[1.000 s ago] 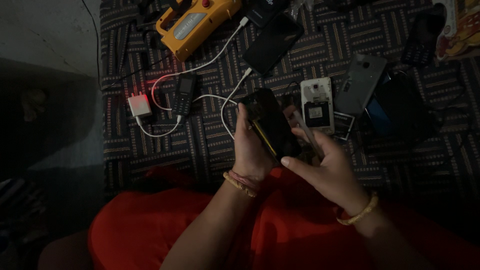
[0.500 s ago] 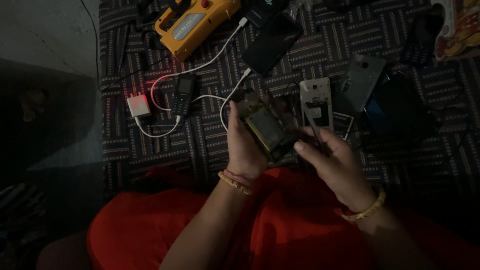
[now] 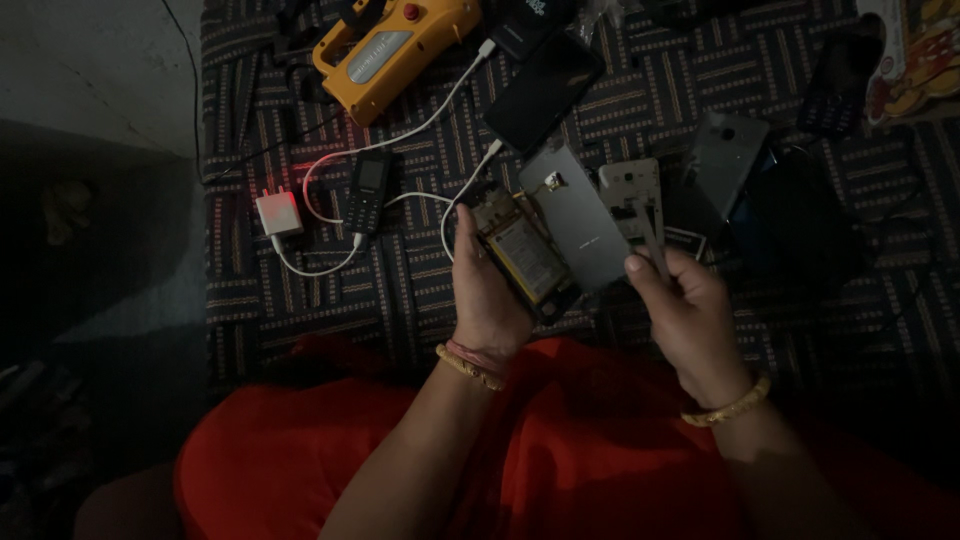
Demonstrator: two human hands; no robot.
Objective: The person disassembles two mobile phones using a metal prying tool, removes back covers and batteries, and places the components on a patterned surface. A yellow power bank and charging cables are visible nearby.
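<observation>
While your left hand (image 3: pixel 487 300) grips the opened phone body (image 3: pixel 524 262) from below, thumb up along its left edge, the battery side faces you and the body sits above the patterned cloth (image 3: pixel 320 290), not resting on it. Your right hand (image 3: pixel 690 318) is closed on the grey back cover (image 3: pixel 585 222), fingers pinching its lower right corner; cover is tilted up and away from the body, lower edge looks close to or touching the body's right side, can't tell if any clip is engaged.

Judging by that, you're at the cover-separation stage: shell lifted, internals exposed. Next move likely needs the cover swung clear without dragging on anything along the hinge-side edge, and the body kept level in the left grip so nothing loose slides out. Light is poor, check the seam before pulling.

Around you on the cloth: white inner frame (image 3: pixel 630 196) just beside the cover, small keypad phone (image 3: pixel 369 190) on a white cable (image 3: pixel 420 120) running to the white charger (image 3: pixel 279 212), yellow torch (image 3: pixel 395 45) at the top, dark slab phone (image 3: pixel 545 90) near it, another grey shell (image 3: pixel 728 150) to the right
</observation>
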